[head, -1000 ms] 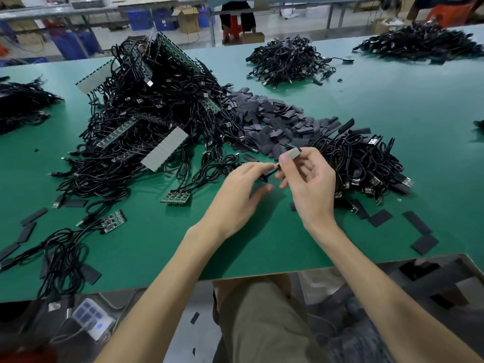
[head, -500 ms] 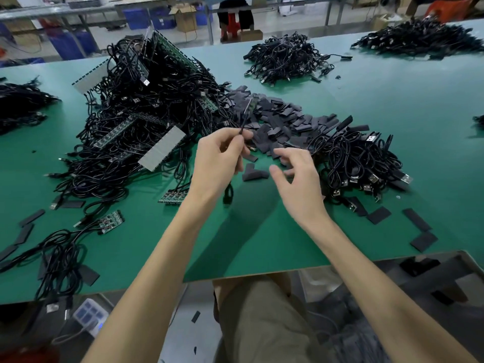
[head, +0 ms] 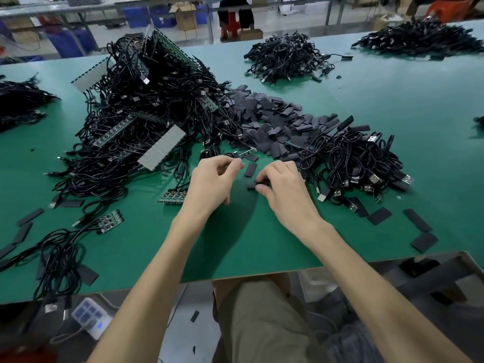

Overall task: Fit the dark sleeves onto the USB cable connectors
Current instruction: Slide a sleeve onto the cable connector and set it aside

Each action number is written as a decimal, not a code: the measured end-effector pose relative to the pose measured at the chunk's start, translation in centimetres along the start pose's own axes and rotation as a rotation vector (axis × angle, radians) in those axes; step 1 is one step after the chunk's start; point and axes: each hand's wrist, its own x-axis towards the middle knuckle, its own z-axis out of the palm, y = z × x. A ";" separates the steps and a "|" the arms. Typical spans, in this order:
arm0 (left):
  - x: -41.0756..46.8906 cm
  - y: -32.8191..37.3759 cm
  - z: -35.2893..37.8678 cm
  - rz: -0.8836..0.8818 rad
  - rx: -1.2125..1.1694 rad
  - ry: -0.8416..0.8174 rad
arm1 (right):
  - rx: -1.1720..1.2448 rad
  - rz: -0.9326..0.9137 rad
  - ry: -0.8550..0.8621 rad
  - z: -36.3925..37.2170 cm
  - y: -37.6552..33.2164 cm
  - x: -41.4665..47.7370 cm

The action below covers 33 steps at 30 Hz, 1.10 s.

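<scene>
My left hand (head: 213,179) pinches the end of a black USB cable with a small circuit board (head: 245,152) sticking out past the fingertips. My right hand (head: 281,186) lies low on the green table (head: 235,244), its thumb and fingers closed on a flat dark sleeve (head: 252,185). Another loose sleeve (head: 250,169) rests between the two hands. A heap of dark sleeves (head: 272,121) sits just beyond my hands. Right of it lies a pile of black USB cables (head: 353,163) with metal plugs showing.
A big tangle of black cables and green circuit strips (head: 146,113) fills the left. More cable piles (head: 285,58) lie at the back. Loose sleeves (head: 419,221) are scattered near the right front edge and at the far left. A white power strip (head: 90,317) hangs below the table edge.
My left hand came down from a raised position with the cable end. My right hand dropped to the table and closed on a loose sleeve.
</scene>
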 end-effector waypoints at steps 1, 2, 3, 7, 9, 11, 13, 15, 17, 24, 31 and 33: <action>-0.1 0.1 0.0 0.025 0.041 0.014 | 0.001 0.004 0.000 0.0 0.0 0.0; -0.1 0.2 -0.1 0.046 0.081 0.033 | -0.002 0.007 0.005 0.1 0.1 0.0; -0.1 0.2 -0.1 0.061 0.107 0.047 | -0.009 0.007 0.018 0.1 0.0 0.0; 0.0 0.1 0.1 0.047 0.092 -0.032 | 0.029 0.015 0.179 0.0 -0.1 0.0; 0.0 -0.1 0.4 0.064 0.108 -0.051 | 0.163 0.073 0.219 -0.1 -0.1 -0.1; 0.0 -0.3 0.6 0.076 0.150 -0.049 | 0.294 0.134 0.218 -0.1 0.0 -0.2; 0.1 -0.6 0.8 0.089 0.189 -0.038 | 0.333 0.142 0.220 -0.3 0.0 -0.1; 0.0 -0.9 1.1 0.100 0.208 0.001 | 0.349 0.139 0.224 -0.3 0.1 0.1; -0.2 -1.2 1.4 0.093 0.193 0.042 | 0.358 0.136 0.224 -0.4 0.0 0.1; 0.1 -2.2 1.9 0.090 0.192 0.033 | 0.462 0.201 0.184 -0.5 0.2 0.1; 0.0 -2.3 1.7 0.153 0.182 0.040 | 0.591 0.280 0.185 -0.7 0.6 0.0; -0.4 -2.2 1.5 0.153 0.142 0.017 | 0.606 0.275 0.184 -0.7 0.7 0.0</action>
